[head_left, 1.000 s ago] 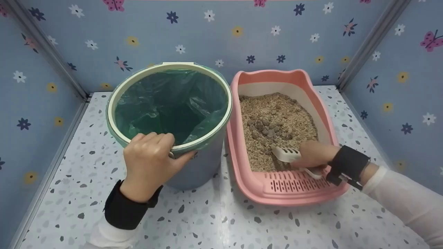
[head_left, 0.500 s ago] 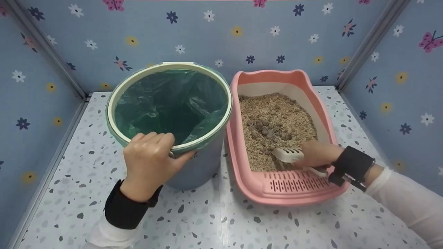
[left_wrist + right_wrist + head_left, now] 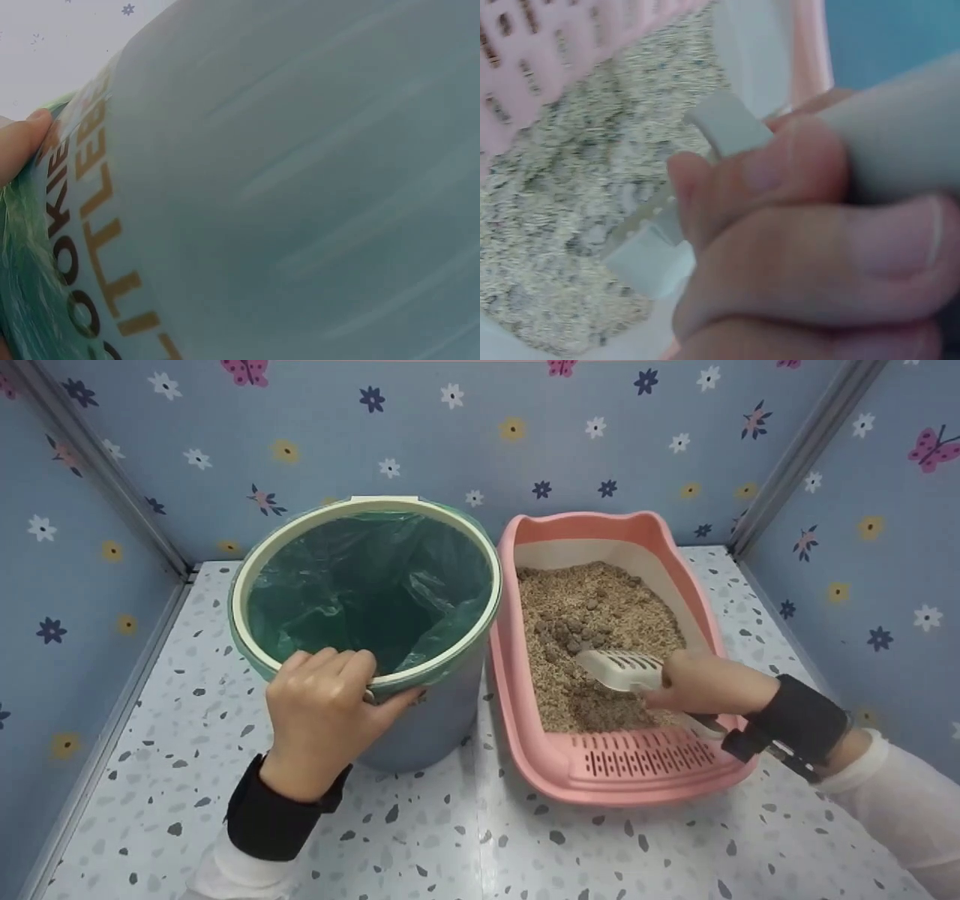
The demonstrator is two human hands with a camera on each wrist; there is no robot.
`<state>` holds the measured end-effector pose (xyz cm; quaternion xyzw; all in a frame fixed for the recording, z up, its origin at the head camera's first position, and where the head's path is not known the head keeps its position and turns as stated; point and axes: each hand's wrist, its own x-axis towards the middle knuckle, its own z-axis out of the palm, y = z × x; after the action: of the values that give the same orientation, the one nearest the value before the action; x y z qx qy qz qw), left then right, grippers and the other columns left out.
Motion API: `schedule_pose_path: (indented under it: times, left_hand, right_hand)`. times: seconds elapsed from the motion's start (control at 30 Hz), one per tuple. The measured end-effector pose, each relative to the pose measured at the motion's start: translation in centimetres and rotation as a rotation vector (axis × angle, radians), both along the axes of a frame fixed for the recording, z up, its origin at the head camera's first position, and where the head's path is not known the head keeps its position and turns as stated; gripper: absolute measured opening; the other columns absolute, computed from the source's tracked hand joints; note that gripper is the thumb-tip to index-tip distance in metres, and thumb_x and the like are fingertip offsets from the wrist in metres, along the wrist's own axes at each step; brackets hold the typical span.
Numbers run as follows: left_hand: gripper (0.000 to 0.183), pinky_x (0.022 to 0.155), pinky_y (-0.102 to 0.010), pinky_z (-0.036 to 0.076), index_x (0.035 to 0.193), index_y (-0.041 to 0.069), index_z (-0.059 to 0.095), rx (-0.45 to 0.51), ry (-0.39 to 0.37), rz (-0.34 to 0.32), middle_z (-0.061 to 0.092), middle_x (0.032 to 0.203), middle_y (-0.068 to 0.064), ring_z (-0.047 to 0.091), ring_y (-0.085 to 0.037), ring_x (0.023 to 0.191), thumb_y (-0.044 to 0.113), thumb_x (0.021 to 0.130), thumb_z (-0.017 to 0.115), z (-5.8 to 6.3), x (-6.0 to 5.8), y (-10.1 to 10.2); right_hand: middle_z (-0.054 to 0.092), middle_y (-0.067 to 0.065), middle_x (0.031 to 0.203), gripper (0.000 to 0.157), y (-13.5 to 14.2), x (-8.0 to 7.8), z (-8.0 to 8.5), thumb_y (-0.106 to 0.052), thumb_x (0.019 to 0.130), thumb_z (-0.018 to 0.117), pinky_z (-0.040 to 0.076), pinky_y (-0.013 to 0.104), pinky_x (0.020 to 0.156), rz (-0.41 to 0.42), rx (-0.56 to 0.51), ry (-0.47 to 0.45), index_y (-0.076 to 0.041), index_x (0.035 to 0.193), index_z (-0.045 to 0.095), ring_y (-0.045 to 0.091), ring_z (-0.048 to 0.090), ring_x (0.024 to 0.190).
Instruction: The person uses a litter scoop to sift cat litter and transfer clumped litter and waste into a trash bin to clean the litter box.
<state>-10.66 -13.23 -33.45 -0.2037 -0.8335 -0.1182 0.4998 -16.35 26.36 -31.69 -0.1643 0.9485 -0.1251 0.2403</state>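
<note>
On the left of the head view my left hand grips the near rim of a round blue-grey trash can, its thumb along the outside. A green bag lines the can and folds over its rim. My right hand holds a white slotted litter scoop by its handle, fingers curled round it in the right wrist view. The scoop's tip is at the edge of a cluster of dark clumps on tan cat litter. That litter fills a pink litter box beside the can.
Blue flowered panels wall in the back and both sides. Speckled white floor lies under everything. Along the litter box's front runs a slotted pink ledge. Brown lettering marks the can's side in the left wrist view.
My right hand has moved the scoop away from the front ledge, up and left toward the dark clumps, leaving a darker dip in the litter. My left hand stays on the rim.
</note>
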Motion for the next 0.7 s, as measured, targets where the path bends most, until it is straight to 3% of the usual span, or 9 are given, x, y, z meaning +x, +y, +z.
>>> schedule_pose_path:
  times: [0.13, 0.33, 0.53, 0.7]
  left_hand:
    - [0.060, 0.045, -0.032, 0.021, 0.055, 0.013, 0.031, 0.011, 0.000, -0.013, 0.025, 0.046, 0.001, 0.026, -0.018, 0.042, 0.051, 0.069, 0.075, -0.1, 0.0, 0.0]
    - [0.051, 0.048, -0.034, 0.027, 0.060, 0.010, 0.042, 0.039, -0.014, -0.039, 0.036, 0.048, -0.001, 0.037, -0.020, 0.044, 0.045, 0.068, 0.077, -0.3, 0.2, 0.0]
    - [0.050, 0.054, -0.037, 0.035, 0.082, 0.004, 0.061, 0.068, -0.023, -0.062, 0.057, 0.064, -0.007, 0.053, -0.026, 0.056, 0.052, 0.073, 0.072, -0.3, 0.3, 0.1]
    - [0.058, 0.057, -0.040, 0.038, 0.094, 0.002, 0.063, 0.120, 0.005, -0.103, 0.063, 0.079, -0.010, 0.056, -0.027, 0.065, 0.057, 0.076, 0.067, -0.1, 0.6, 0.6]
  right_hand:
    - [0.036, -0.008, 0.045, 0.043, -0.4, 0.5, 0.9, -0.030, 0.089, 0.058, 0.032, 0.022, 0.040, 0.006, -0.038, 0.118, -0.019, 0.051, 0.040, 0.006, 0.035, 0.038]
    - [0.046, -0.006, 0.049, 0.030, -0.9, 1.5, 2.0, -0.023, 0.088, 0.059, 0.033, 0.022, 0.038, 0.001, -0.126, 0.218, -0.012, 0.060, 0.055, 0.007, 0.040, 0.039]
    - [0.047, -0.005, 0.051, 0.024, -1.6, 2.1, 2.5, -0.022, 0.090, 0.059, 0.034, 0.021, 0.037, 0.010, -0.198, 0.335, -0.012, 0.069, 0.059, 0.005, 0.039, 0.039]
    - [0.041, -0.008, 0.050, 0.023, -2.2, 2.7, 2.6, -0.017, 0.090, 0.061, 0.032, 0.019, 0.036, 0.082, -0.284, 0.507, -0.012, 0.068, 0.056, 0.001, 0.035, 0.040]
